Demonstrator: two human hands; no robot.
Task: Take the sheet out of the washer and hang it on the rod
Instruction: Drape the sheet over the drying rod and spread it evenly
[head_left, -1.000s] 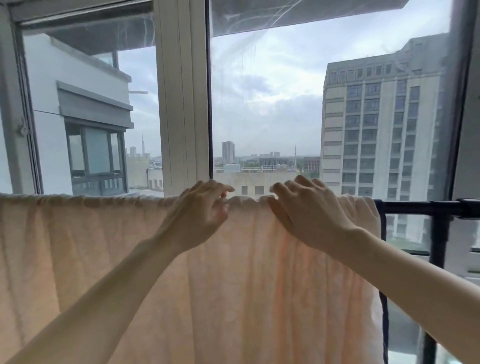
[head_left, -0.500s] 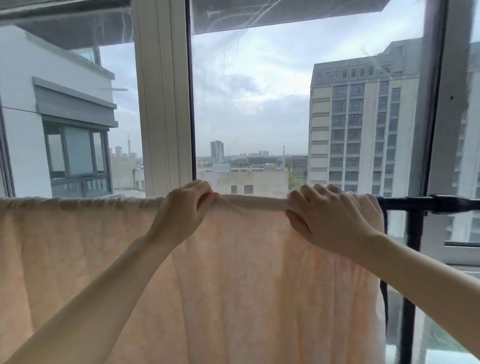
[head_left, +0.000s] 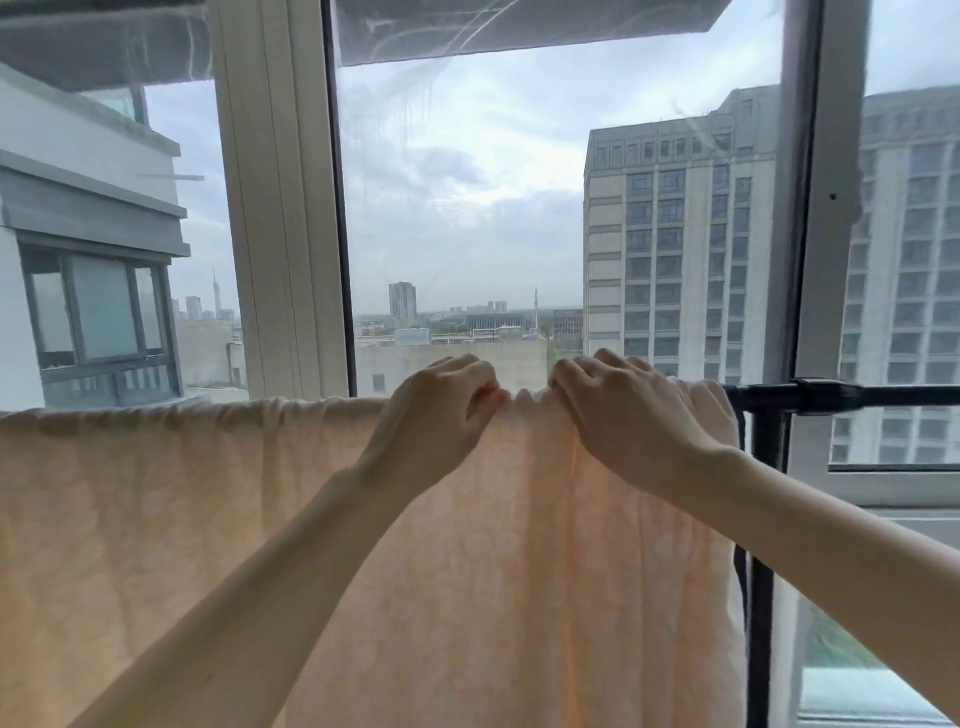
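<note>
Window glass (head_left: 467, 182) takes up the whole upper half of the view, directly behind the work, with a grey tower block (head_left: 675, 244) outside at 2 o'clock. The sheet (head_left: 156, 519), pale peach and crumpled, is the next largest thing. It is draped over the rod (head_left: 883, 395) and hangs from 9 o'clock across the bottom to about 4 o'clock, hiding whatever lies behind it. Its top fold runs level across the middle, and its right edge falls straight down just beside the black upright (head_left: 761, 571).

A white mullion (head_left: 280, 208) stands at 11 o'clock and a second frame post (head_left: 826, 208) at 1 o'clock, both close behind the rod. The rod shows bare only at 3 o'clock, from the sheet's right edge to the picture's edge, with a joint (head_left: 826, 389) just above the upright. That short stretch is the only uncovered length in view.

At the centre the left hand (head_left: 436, 421) and right hand (head_left: 634, 421) are near each other, not touching. Each has its fingers curled over the top fold, gripping the cloth, which bunches into small ridges between them.
</note>
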